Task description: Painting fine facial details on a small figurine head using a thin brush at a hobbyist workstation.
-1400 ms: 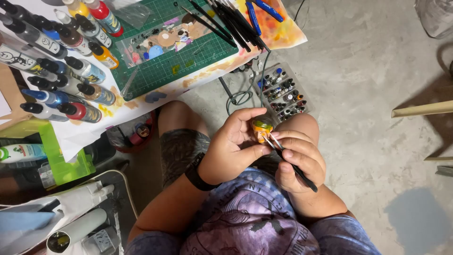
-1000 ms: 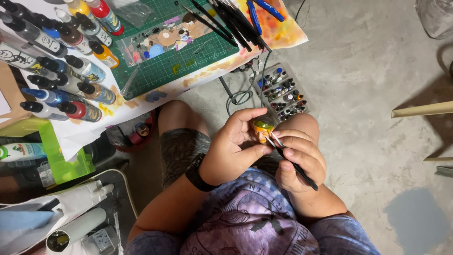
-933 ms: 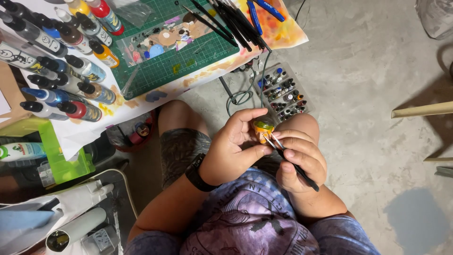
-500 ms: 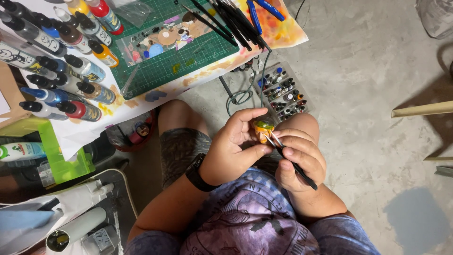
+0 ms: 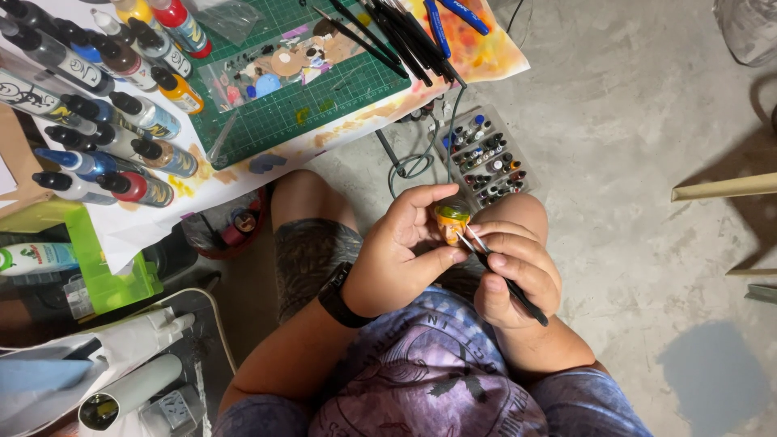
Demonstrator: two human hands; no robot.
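Observation:
My left hand (image 5: 401, 255) pinches a small orange and green painted figure head (image 5: 451, 221) between thumb and fingers, held over my lap. My right hand (image 5: 518, 275) grips a thin black paintbrush (image 5: 503, 277) like a pen, its tip touching the side of the small piece. A black watch sits on my left wrist (image 5: 338, 295). I am seated, knees up, in a purple patterned shirt.
A green cutting mat (image 5: 324, 73) with paint blobs lies on a low table, flanked by several paint bottles (image 5: 121, 113) and a fan of black brushes (image 5: 388, 32). A clear box of small paint pots (image 5: 484, 158) rests on the concrete floor beyond my knee. A green bin (image 5: 105, 271) stands left.

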